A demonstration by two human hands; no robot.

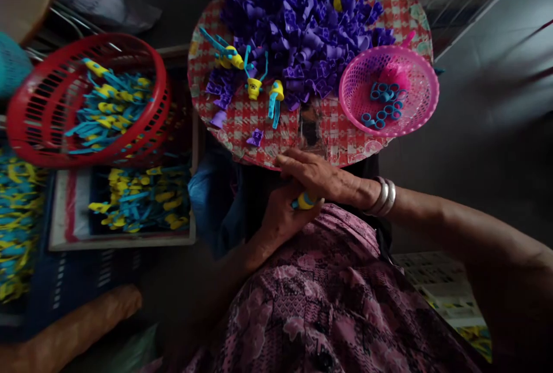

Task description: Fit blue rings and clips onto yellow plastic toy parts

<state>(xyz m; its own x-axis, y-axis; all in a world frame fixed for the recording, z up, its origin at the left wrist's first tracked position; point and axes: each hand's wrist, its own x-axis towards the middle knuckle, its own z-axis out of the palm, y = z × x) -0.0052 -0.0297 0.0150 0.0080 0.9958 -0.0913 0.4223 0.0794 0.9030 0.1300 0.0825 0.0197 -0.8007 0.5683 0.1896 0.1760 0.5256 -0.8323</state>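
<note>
In front of my lap, at the near edge of a round table (332, 154), my two hands are together. My left hand (276, 214) is closed around a small yellow and blue plastic toy part (306, 201), of which one end shows by the thumb. Across the top of it lies my right hand (313, 174), fingers pressed together; whatever its fingertips hold is hidden. Just beyond them on the table are a yellow and blue toy part with legs (275, 96), a similar yellow one with blue strips (254, 88) and a small purple plastic piece (255, 138).
A heap of purple pieces (298, 33) covers the table's far side. A pink basket (432, 96) holds blue rings (381, 115). At left, a red basket (162, 90) and a tray (194, 200) contain yellow-blue parts. Another person's bare limb (73, 324) reaches in at lower left.
</note>
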